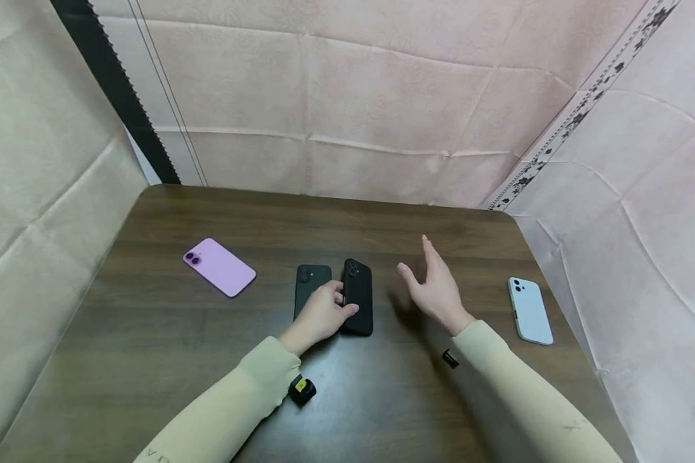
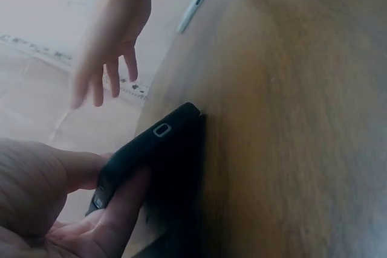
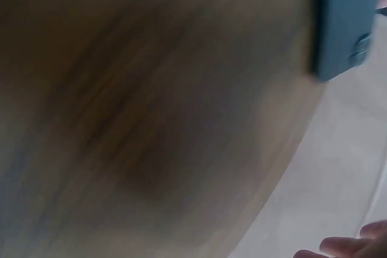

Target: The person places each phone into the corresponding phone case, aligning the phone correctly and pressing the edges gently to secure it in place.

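Observation:
My left hand point(image 1: 322, 311) pinches a black smartphone point(image 1: 359, 283) by its left edge, between thumb and fingers. In the left wrist view, that black phone point(image 2: 142, 143) is tilted, its far end close to the wooden table. A second dark smartphone point(image 1: 311, 281) lies just left of it, partly hidden under my left hand. To the right, my right hand point(image 1: 438, 289) is held above the table, fingers extended and thumb spread, touching nothing. Only its fingertips point(image 3: 344, 247) show in the right wrist view, where a blurred dark phone point(image 3: 344, 22) appears at the upper right.
A purple smartphone point(image 1: 220, 267) lies at the left of the brown wooden table point(image 1: 208, 373), back up. Near the right edge lies a light blue smartphone point(image 1: 530, 310). Pale cloth point(image 1: 353, 96) hangs behind the table and at both sides.

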A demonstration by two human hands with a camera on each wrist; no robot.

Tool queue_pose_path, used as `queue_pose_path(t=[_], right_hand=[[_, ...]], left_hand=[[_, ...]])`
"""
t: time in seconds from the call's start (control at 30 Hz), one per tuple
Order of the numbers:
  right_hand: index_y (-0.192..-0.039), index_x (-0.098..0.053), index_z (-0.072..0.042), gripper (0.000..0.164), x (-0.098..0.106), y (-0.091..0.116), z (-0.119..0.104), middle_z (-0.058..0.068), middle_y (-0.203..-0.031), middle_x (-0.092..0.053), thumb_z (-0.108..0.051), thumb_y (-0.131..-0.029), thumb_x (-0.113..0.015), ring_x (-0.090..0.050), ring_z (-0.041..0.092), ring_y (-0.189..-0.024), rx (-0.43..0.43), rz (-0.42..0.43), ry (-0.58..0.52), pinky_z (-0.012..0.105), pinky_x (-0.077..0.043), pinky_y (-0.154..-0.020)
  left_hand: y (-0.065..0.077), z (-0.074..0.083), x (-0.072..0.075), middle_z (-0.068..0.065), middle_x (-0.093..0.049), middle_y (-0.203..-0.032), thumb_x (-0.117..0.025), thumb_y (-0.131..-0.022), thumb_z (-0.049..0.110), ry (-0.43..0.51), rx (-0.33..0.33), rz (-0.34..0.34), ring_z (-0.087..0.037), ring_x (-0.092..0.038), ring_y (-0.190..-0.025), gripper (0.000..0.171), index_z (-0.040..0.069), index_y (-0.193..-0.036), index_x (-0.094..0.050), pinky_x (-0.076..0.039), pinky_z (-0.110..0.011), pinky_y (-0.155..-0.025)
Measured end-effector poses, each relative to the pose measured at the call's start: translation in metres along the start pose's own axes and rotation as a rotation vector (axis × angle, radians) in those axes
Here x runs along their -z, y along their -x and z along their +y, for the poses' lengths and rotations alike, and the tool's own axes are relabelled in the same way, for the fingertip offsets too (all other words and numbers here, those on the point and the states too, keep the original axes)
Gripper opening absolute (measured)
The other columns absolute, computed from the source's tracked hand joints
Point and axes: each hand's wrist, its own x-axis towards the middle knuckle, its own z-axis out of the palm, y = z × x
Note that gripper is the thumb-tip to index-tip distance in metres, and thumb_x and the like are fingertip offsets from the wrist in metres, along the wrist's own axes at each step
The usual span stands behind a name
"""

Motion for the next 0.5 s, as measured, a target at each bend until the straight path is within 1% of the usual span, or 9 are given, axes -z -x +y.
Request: queue_pose_path(t=[0.07,0.1,0.17,0.27,0.33,0.4,0.5], right_hand=[[-0.156,-0.009,-0.024,0.087,0.003,0.002,0.013,0.01,-0.159,-0.018,-0.068,-0.091,-0.045,-0.021,0.032,-0.143,0.043,0.0,0.106,0.057,-0.023,-0.11],[-0.156,-0.009,-0.024,0.087,0.005,0.004,0.018,0.012,-0.159,-0.018,-0.069,-0.09,-0.045,-0.02,0.034,-0.143,0.051,-0.003,0.141,0.058,-0.022,-0.11],[-0.156,-0.01,-0.023,0.088,0.008,0.008,0.027,0.014,-0.158,-0.018,-0.069,-0.09,-0.045,-0.019,0.037,-0.143,0.059,-0.01,0.169,0.06,-0.02,-0.11],[-0.156,-0.011,-0.021,0.088,0.011,0.012,0.034,0.016,-0.158,-0.019,-0.067,-0.09,-0.047,-0.02,0.039,-0.142,0.063,-0.017,0.152,0.061,-0.02,-0.109],[-0.156,-0.01,-0.022,0.087,0.011,0.013,0.035,0.015,-0.158,-0.019,-0.066,-0.091,-0.047,-0.021,0.038,-0.142,0.061,-0.015,0.13,0.061,-0.02,-0.109],[-0.156,-0.011,-0.023,0.086,0.012,0.014,0.034,0.013,-0.158,-0.019,-0.065,-0.091,-0.048,-0.021,0.036,-0.142,0.064,-0.006,0.113,0.06,-0.021,-0.109],[-0.156,-0.012,-0.021,0.086,0.012,0.014,0.033,0.012,-0.158,-0.021,-0.063,-0.091,-0.05,-0.022,0.034,-0.142,0.08,0.009,0.104,0.059,-0.022,-0.108]], left_hand=[[0.0,0.003,-0.002,-0.013,-0.066,-0.106,-0.072,-0.089,0.024,-0.029,0.001,0.002,-0.021,-0.064,-0.097,0.065,-0.003,-0.14,-0.042,-0.053,-0.039,-0.084],[0.001,0.004,-0.002,-0.014,-0.066,-0.108,-0.072,-0.089,0.023,-0.047,0.0,0.0,-0.021,-0.063,-0.098,0.067,-0.002,-0.142,-0.04,-0.053,-0.039,-0.084],[0.002,0.006,-0.003,-0.016,-0.065,-0.114,-0.073,-0.088,0.022,-0.082,-0.004,-0.009,-0.023,-0.063,-0.102,0.072,-0.002,-0.145,-0.035,-0.052,-0.038,-0.085],[0.004,0.008,-0.004,-0.02,-0.056,-0.131,-0.073,-0.088,0.022,-0.132,-0.01,-0.029,-0.027,-0.057,-0.116,0.077,-0.001,-0.148,-0.03,-0.048,-0.041,-0.094],[0.004,0.009,-0.006,-0.021,-0.048,-0.14,-0.074,-0.087,0.022,-0.172,-0.014,-0.041,-0.03,-0.05,-0.125,0.079,-0.002,-0.148,-0.029,-0.043,-0.043,-0.1],[0.004,0.008,-0.008,-0.02,-0.04,-0.146,-0.074,-0.087,0.023,-0.213,-0.012,-0.05,-0.031,-0.042,-0.131,0.081,-0.003,-0.148,-0.028,-0.038,-0.043,-0.104],[0.003,0.008,-0.011,-0.021,-0.034,-0.15,-0.075,-0.086,0.024,-0.258,-0.007,-0.072,-0.031,-0.036,-0.136,0.085,-0.004,-0.149,-0.026,-0.036,-0.043,-0.107]])
